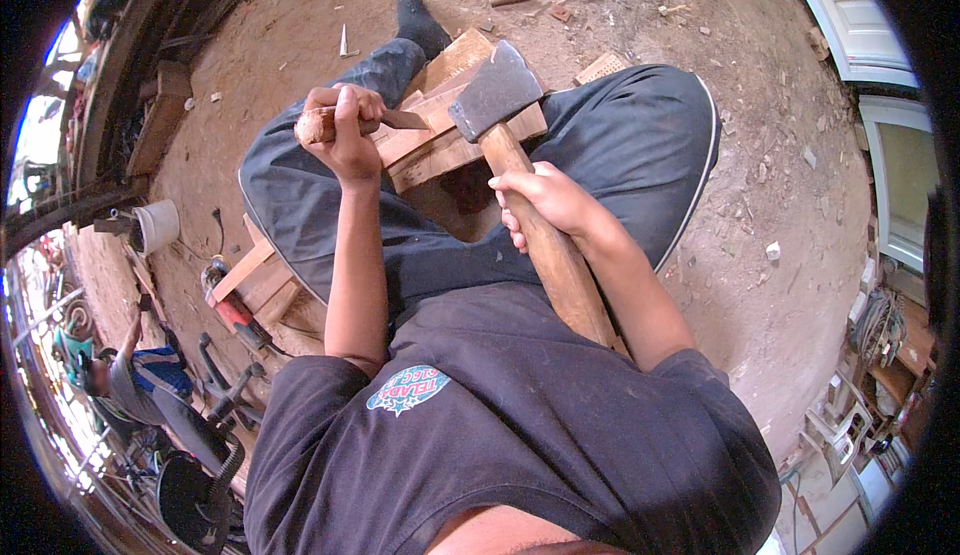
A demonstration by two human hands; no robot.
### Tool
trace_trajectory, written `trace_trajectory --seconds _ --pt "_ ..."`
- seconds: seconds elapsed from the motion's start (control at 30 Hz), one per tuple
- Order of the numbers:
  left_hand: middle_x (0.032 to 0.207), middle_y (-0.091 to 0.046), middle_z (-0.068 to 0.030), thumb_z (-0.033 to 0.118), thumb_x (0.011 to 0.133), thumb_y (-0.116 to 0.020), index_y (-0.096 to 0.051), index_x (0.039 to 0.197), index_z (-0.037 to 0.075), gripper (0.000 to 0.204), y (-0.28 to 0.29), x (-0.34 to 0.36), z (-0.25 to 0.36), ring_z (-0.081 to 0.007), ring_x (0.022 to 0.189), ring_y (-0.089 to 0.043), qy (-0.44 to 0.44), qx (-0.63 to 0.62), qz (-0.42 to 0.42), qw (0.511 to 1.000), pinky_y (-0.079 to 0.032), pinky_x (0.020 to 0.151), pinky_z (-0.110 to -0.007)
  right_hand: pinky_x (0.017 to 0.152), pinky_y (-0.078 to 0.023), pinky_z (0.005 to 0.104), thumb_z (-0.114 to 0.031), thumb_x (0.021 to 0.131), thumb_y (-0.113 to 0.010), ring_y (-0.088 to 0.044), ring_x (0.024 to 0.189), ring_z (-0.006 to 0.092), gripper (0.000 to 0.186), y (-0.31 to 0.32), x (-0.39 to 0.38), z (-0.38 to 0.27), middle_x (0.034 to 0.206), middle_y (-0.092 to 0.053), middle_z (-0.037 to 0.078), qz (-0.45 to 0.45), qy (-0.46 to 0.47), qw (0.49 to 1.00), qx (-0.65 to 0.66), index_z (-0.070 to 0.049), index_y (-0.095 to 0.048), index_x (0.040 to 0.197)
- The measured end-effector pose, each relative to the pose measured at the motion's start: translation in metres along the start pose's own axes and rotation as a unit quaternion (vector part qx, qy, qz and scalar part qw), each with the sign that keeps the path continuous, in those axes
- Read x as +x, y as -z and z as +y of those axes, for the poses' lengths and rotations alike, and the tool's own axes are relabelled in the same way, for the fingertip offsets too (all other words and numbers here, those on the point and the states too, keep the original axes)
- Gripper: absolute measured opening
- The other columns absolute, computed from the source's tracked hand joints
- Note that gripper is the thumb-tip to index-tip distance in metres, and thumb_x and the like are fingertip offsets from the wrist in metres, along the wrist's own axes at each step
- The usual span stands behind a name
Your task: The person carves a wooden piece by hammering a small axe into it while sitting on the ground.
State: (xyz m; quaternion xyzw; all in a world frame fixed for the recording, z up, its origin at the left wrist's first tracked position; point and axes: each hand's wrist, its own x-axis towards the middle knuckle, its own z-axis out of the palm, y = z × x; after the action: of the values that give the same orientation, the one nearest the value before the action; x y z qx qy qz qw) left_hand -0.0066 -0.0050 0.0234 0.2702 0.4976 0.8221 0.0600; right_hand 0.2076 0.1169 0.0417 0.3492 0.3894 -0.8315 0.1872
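Observation:
My left hand [352, 135] is closed around the wooden handle of a chisel [408, 121], whose metal blade points right over the wood. Between my legs lie pale wooden pieces [440, 151], with the chisel's tip at or just above their top; contact is hard to tell. My right hand [548, 199] grips the thick wooden handle of an axe [497, 93] just below its head. That broad dark head hangs over the right part of the wood, to the right of the chisel. The axe handle runs back along my right forearm toward my torso.
My bent legs [640, 145] surround the wood on the dirt floor [770, 295]. Left of me are loose boards [250, 273], a red power tool [236, 317] and a white bucket [157, 227]. Another person [160, 380] is farther left. Pale-framed panels [895, 175] stand on the right.

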Motion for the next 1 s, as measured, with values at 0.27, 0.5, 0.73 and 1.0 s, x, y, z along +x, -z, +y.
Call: trace_trajectory --seconds 0.27,0.5,0.73,1.0 --pt "0.062 -0.051 -0.0075 0.004 0.092 -0.053 -0.045 0.075 0.004 0.019 -0.0038 0.0007 -0.0006 -0.0148 0.056 -0.048 0.003 -0.003 -0.004 1.0 -0.045 0.056 -0.032 0.042 -0.049 0.033 -0.028 0.09 -0.063 -0.059 0.046 0.0189 0.027 -0.0006 0.0025 0.0006 0.061 -0.058 0.008 0.006 -0.002 1.0 0.0 -0.006 -0.055 0.077" --pt "0.062 -0.051 -0.0074 0.005 0.092 -0.053 -0.044 0.075 0.005 0.02 -0.0001 0.0006 -0.0035 -0.0147 0.055 -0.048 0.004 0.002 -0.002 1.0 -0.044 0.056 -0.031 0.042 -0.049 0.0329 -0.027 0.09 -0.062 -0.058 0.046 0.0187 0.026 -0.0021 0.0017 -0.0009 0.062 -0.058 0.008 0.006 -0.008 1.0 -0.001 -0.006 -0.054 0.077" --pt "0.062 -0.051 -0.0071 0.005 0.092 -0.053 -0.043 0.074 0.005 0.021 0.0016 0.0002 -0.0041 -0.0143 0.055 -0.047 0.01 -0.006 -0.011 1.0 -0.044 0.056 -0.031 0.042 -0.049 0.0325 -0.027 0.09 -0.061 -0.058 0.045 0.0183 0.028 -0.0025 0.0011 -0.0013 0.061 -0.058 0.008 0.007 -0.007 1.0 -0.001 -0.005 -0.054 0.075" --pt "0.063 -0.051 -0.007 0.004 0.093 -0.053 -0.044 0.075 0.005 0.02 0.0004 -0.0002 -0.0057 -0.0139 0.055 -0.047 0.007 -0.008 -0.019 1.0 -0.045 0.055 -0.031 0.042 -0.049 0.0328 -0.027 0.09 -0.061 -0.058 0.045 0.0186 0.029 -0.0022 0.0008 -0.0014 0.062 -0.059 0.008 0.003 -0.003 1.0 -0.004 -0.005 -0.054 0.074"
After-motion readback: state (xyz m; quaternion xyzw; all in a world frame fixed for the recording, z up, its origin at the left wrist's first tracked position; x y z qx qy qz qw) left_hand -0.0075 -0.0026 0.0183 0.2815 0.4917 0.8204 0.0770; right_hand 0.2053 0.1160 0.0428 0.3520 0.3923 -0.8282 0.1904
